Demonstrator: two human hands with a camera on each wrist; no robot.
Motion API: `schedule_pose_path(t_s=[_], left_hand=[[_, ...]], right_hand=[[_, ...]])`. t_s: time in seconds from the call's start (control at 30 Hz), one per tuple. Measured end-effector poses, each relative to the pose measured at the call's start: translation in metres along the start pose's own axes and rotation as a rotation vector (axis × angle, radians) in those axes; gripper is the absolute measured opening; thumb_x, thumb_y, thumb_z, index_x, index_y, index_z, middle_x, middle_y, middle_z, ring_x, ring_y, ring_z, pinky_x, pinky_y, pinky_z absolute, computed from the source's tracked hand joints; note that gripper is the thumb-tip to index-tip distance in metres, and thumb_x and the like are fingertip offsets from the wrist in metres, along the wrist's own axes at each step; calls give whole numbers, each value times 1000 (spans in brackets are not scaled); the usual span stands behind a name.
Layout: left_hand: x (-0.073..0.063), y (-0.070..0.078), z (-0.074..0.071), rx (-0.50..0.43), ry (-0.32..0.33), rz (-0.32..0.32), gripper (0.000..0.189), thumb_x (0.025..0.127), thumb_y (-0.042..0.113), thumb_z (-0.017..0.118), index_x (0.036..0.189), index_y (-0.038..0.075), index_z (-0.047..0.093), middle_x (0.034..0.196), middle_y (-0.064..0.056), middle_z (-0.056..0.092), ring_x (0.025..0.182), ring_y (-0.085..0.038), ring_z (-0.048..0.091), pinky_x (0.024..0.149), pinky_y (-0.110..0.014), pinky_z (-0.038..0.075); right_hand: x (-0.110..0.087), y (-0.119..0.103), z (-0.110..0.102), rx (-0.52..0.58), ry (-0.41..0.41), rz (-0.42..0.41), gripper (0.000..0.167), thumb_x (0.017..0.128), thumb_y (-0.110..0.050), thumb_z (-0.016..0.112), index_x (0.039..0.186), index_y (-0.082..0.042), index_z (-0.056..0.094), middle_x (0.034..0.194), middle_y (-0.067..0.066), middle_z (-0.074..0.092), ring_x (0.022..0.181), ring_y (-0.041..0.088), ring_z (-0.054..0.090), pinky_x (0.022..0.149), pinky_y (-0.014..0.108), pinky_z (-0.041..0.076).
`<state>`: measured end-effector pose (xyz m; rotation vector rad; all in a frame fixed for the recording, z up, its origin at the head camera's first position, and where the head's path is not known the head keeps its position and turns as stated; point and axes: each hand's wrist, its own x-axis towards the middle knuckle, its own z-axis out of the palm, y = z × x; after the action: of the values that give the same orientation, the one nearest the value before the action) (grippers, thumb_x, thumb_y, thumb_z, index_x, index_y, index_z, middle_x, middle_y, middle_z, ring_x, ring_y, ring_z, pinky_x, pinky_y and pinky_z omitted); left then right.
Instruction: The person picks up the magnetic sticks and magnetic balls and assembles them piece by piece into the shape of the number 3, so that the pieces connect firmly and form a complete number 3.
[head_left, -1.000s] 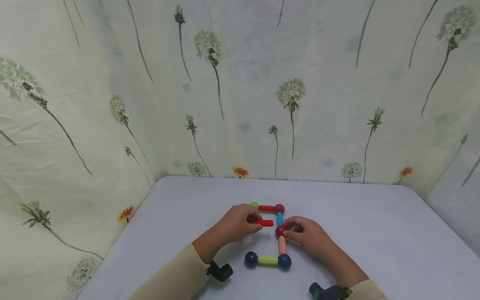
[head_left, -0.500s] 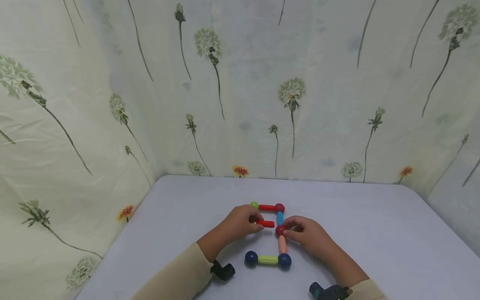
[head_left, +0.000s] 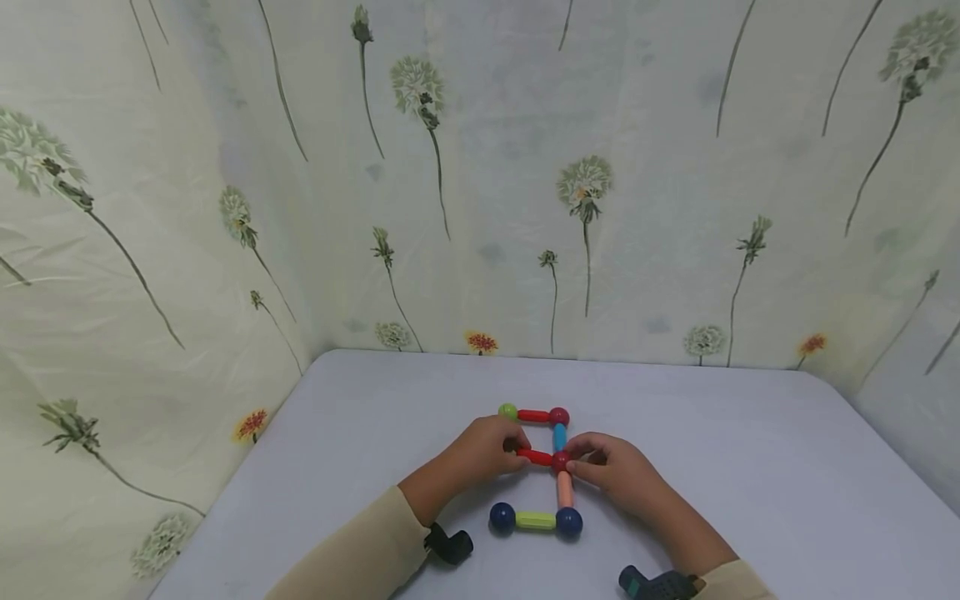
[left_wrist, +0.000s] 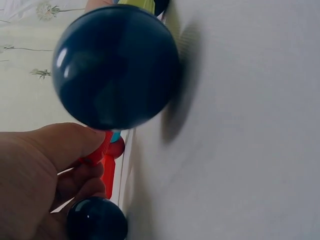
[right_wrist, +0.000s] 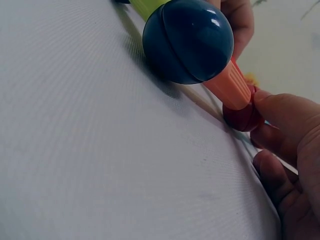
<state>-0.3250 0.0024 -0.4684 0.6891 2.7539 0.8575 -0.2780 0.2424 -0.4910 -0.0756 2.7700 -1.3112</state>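
Note:
In the head view my left hand [head_left: 487, 450] pinches a red rod [head_left: 536, 457] whose right end meets the middle red ball [head_left: 561, 462]. My right hand [head_left: 618, 473] holds that ball between thumb and fingers. From it a blue rod [head_left: 559, 437] runs back to another red ball [head_left: 558, 417], and a peach rod [right_wrist: 231, 86] runs forward to a dark blue ball [right_wrist: 189, 41]. A second dark blue ball [left_wrist: 97, 220] shows beside my left hand's curled fingers in the left wrist view, hidden from the head view.
A red rod [head_left: 533, 416] and a light green ball [head_left: 507, 412] extend left at the back. In front, a yellow-green rod [head_left: 536, 521] joins another dark blue ball [head_left: 502, 518]. The white table [head_left: 750, 467] ends at a flower-patterned curtain [head_left: 480, 167].
My left hand has moved slightly right and nearer, bringing its red rod across the gap to the middle red ball. My right hand has stayed at that ball.

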Motion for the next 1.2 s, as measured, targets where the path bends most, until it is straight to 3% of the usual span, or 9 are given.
schedule_pose_path(t_s=[0.63, 0.8, 1.03, 1.2], left_hand=[[-6, -15, -9, -28, -8, -11, 25, 87, 31, 88, 107, 27, 74, 100, 13, 65, 95, -6, 60, 83, -24, 57], [-9, -27, -18, -55, -35, -44, 29, 86, 31, 88, 110, 26, 73, 104, 10, 65, 96, -10, 61, 79, -27, 58], [-10, -38, -24, -41, -122, 8, 39, 84, 35, 90, 119, 30, 72, 110, 12, 66, 97, -9, 61, 84, -28, 57], [-13, -47, -27, -49, -138, 1, 40, 84, 35, 90, 120, 32, 71, 111, 12, 66, 99, -9, 62, 88, -30, 57]], right_hand=[[1, 2, 2, 7, 3, 1, 24, 91, -29, 83, 113, -26, 76, 107, -7, 73, 96, 16, 63, 80, 33, 55], [2, 0, 2, 5, -8, -9, 23, 92, -30, 82, 114, -25, 76, 108, -7, 73, 97, 16, 63, 82, 34, 55], [0, 3, 1, -24, 13, 20, 25, 91, -28, 83, 114, -26, 76, 107, -7, 73, 96, 16, 64, 83, 34, 57], [4, 3, 2, -12, 4, -4, 25, 91, -29, 83, 115, -25, 76, 108, -7, 73, 96, 16, 64, 83, 34, 57]])
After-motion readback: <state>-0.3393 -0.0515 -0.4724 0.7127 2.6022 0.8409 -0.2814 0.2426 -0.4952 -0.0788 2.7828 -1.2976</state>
